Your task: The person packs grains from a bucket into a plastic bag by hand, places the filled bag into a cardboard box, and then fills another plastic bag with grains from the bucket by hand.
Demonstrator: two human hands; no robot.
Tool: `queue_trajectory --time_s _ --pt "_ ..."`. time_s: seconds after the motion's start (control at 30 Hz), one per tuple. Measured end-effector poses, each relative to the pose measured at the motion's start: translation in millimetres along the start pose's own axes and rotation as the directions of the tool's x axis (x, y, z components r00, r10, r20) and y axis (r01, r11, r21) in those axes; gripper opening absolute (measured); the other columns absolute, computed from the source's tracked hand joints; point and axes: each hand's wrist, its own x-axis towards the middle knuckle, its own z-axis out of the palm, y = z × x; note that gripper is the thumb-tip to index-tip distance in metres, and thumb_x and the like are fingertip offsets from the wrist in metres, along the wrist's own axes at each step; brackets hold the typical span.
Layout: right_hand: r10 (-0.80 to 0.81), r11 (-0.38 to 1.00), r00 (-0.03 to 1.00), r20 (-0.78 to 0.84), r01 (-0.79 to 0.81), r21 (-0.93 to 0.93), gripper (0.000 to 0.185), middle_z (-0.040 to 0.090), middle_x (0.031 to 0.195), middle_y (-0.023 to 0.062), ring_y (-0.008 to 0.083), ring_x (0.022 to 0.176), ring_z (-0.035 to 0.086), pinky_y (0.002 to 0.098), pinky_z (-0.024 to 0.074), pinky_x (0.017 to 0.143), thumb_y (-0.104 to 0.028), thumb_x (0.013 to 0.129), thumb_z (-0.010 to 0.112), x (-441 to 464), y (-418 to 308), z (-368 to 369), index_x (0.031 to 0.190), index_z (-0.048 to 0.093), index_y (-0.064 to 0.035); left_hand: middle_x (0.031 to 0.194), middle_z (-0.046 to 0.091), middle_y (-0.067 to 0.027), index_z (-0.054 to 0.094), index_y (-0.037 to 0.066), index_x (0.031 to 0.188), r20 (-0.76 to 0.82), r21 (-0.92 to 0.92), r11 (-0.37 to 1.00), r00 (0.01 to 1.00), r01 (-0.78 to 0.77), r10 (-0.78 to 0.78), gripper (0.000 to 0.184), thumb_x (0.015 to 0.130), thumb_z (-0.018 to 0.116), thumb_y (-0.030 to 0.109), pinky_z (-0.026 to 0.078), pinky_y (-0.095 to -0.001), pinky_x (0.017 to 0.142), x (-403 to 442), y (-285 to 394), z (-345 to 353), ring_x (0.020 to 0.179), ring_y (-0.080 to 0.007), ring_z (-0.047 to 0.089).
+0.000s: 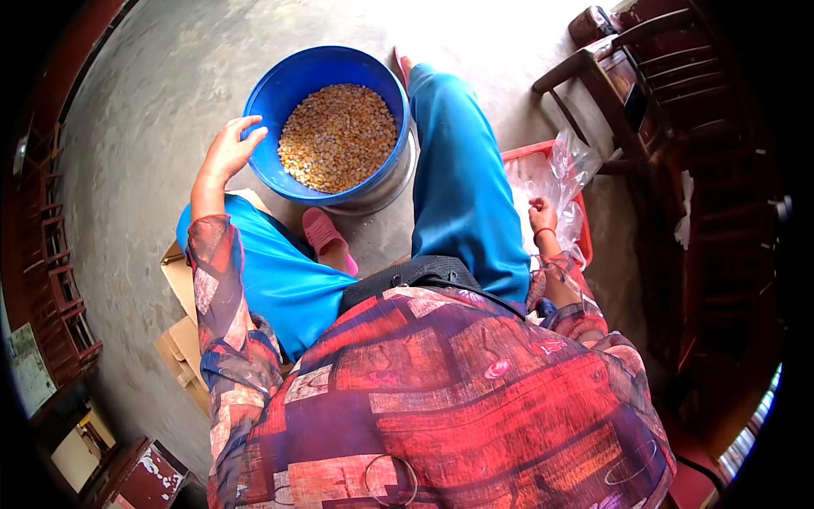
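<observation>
Left hand (227, 154): fingers slack, parted, at rim of blue bucket (287, 82), contact unclear; right hand (543, 217): fingers curled beside clear plastic bag (573, 161), grip cannot be told; bucket, beside right leg (462, 170), probably heavy, stiff, best held by opposite rims; yellow kernels (339, 136), within, likely hard, loose, best cupped; bag, likely light, slippery, best pinched, overhanging red crate (524, 152); wooden chair (604, 102), beyond

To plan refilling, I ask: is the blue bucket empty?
Partly full: yellowish kernels lie well down inside the blue bucket; exact depth unclear.
</observation>
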Motion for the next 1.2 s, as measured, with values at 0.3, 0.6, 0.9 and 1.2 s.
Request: queue_trajectory --time_s 0.3,0.6,0.9,1.2 --pt "0.169 0.850 0.928 0.333 0.034 -0.526 0.040 0.024 0.134 0.0161 0.0336 0.118 0.033 0.0363 0.0351 0.095 -0.021 0.072 0.058 -9 -38 26 0.111 0.055 -0.0239 0.108 0.054 -0.0144 0.058 0.007 0.104 0.022 0.035 0.999 1.000 0.018 -0.019 0.035 0.077 0.058 0.027 0.042 -0.0330 0.083 -3 7 -3 0.097 -0.0257 0.054" --pt "-0.045 0.949 0.981 0.189 0.101 -0.299 0.031 0.062 0.088 0.0149 0.0248 0.088 0.059 0.0328 0.0456 0.080 -0.015 0.066 0.059 23 7 25 0.095 0.060 -0.0042 0.107 0.053 -0.0125 0.057 0.007 0.106 0.025 0.069 0.998 1.000 0.014 -0.015 0.033 0.079 0.057 0.026 0.042 -0.0314 0.082 -2 6 -2 0.096 -0.0231 0.052" --pt "0.087 0.617 0.893 0.442 -0.397 0.679 0.015 0.054 0.074 0.0030 0.0153 0.062 0.055 0.0328 0.0496 0.063 -0.008 0.076 0.054 18 -10 -68 0.090 0.053 -0.0053 0.109 0.054 -0.0161 0.057 0.007 0.106 0.030 0.025 0.999 0.999 0.029 -0.030 0.037 0.076 0.059 0.028 0.040 -0.0338 0.087 -2 7 -2 0.102 -0.0272 0.052" --pt "0.043 0.240 0.966 0.254 -0.257 0.936 0.024 0.059 0.095 0.0054 0.0186 0.087 0.056 0.0296 0.0428 0.080 -0.010 0.081 0.043 34 -7 -99 0.099 0.056 -0.0017 0.106 0.056 -0.0168 0.057 0.006 0.107 0.046 -0.008 1.000 0.999 -0.007 0.007 0.039 0.076 0.059 0.028 0.041 -0.0332 0.086 -3 8 -3 0.101 -0.0263 0.053"
